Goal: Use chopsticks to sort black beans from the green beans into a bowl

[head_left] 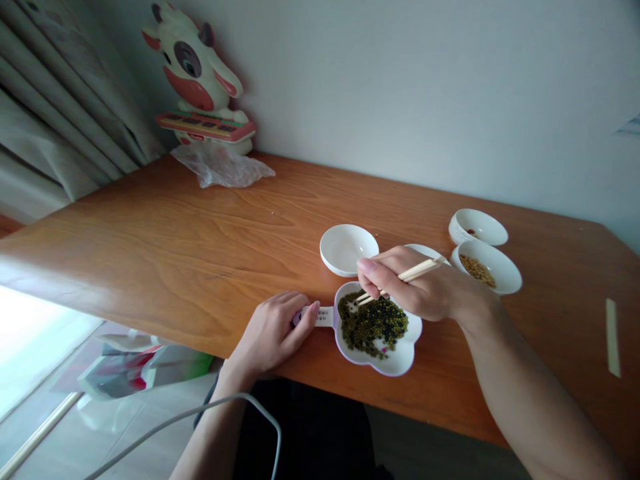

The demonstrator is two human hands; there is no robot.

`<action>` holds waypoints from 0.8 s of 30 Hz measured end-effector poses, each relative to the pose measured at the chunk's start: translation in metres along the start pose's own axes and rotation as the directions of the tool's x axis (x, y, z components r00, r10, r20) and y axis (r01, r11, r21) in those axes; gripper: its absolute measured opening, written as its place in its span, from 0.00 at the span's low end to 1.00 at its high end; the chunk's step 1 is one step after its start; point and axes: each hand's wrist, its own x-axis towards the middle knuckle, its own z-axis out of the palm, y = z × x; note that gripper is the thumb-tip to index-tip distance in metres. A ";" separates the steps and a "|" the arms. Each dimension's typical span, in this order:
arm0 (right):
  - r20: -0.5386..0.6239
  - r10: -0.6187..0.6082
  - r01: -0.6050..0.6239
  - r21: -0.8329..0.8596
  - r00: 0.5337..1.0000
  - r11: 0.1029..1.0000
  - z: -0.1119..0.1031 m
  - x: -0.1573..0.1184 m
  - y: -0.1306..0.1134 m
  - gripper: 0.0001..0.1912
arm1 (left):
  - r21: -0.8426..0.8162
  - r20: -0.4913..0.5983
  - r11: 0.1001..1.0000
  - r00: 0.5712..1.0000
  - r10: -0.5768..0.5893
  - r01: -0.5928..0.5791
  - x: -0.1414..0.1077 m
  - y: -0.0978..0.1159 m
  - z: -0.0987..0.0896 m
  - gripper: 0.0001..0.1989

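Observation:
My left hand (277,328) is closed around the handle of a white, purple-rimmed, scalloped dish (400,363) at the table's front edge. Green mung beans (367,327), with some darker beans among them, cover much of its bottom. In my right hand (415,283) is a pair of chopsticks (421,269), their tips down among the beans on the dish's left side. Just behind the dish stands a white bowl (345,247) with nothing visible in it. Another white bowl (425,251) is mostly hidden behind my right hand.
To the right, one white bowl (507,270) holds tan beans (477,269), and another bowl (487,227) behind it holds a few reddish-brown pieces. A cow-shaped toy keyboard (200,87) and a clear plastic bag (225,167) are at the back left. A cable (200,407) crosses the lower left.

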 end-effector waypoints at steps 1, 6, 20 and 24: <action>-0.003 -0.001 0.001 0.000 1.000 1.000 0.000 0.000 0.000 0.32 | -0.002 0.000 1.000 1.000 0.000 0.000 0.000 0.000 0.000 0.18; -0.001 -0.011 0.011 0.002 1.000 1.000 0.000 -0.001 -0.002 0.30 | 0.001 -0.010 1.000 1.000 -0.002 0.002 0.000 0.001 -0.001 0.18; 0.003 -0.023 0.023 0.003 1.000 1.000 0.001 0.000 -0.003 0.30 | 0.001 -0.008 1.000 1.000 0.007 -0.007 0.000 0.000 0.000 0.18; 0.002 -0.024 0.024 0.010 1.000 1.000 0.001 0.000 -0.003 0.30 | 0.006 -0.018 1.000 1.000 0.010 -0.009 0.000 -0.001 0.001 0.18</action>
